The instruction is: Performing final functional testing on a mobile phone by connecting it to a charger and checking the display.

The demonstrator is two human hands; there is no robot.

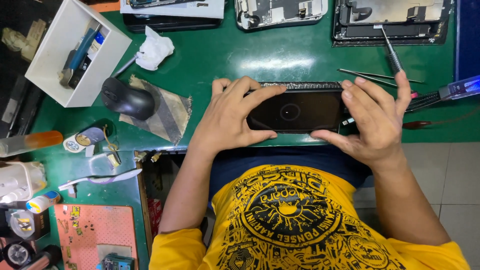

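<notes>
A dark-screened phone (295, 111) lies flat at the near edge of the green worktop (225, 55), gripped at both ends: the left hand (227, 117) clasps its left end, the right hand (372, 117) pinches its right end. Even, steady pressure from both sides would suit it best. Tweezers (372, 76) lie just beyond the right fingers (357, 92), a computer mouse (127, 97) well to the left.
</notes>
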